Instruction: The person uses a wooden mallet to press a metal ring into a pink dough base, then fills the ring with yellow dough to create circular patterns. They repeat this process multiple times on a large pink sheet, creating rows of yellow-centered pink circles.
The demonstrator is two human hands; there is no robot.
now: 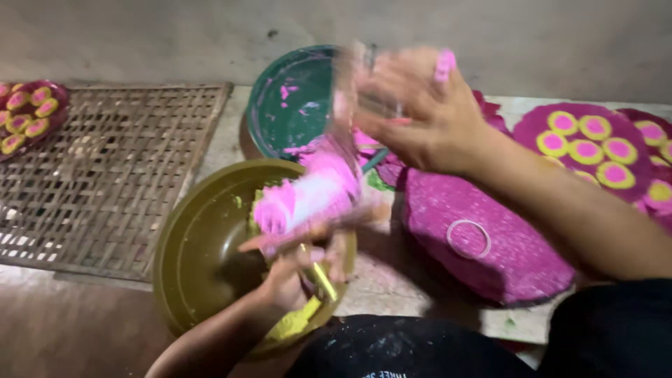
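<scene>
Far left: small round tray of pink-and-yellow discs (26,112), then a flat woven bamboo mat (112,175). Olive-brown round plastic bowl (199,245) next; left hand (294,276) over its right rim, fingers clenched on a thin yellow-smeared stick (320,280). Blurred clear plastic bag of pink paste (315,189) slants up-right from bowl toward right hand (420,115), which grasps its upper end, wrist bent, above a teal round basin (290,98). Right: magenta round sheet (483,245) with ring mark.
</scene>
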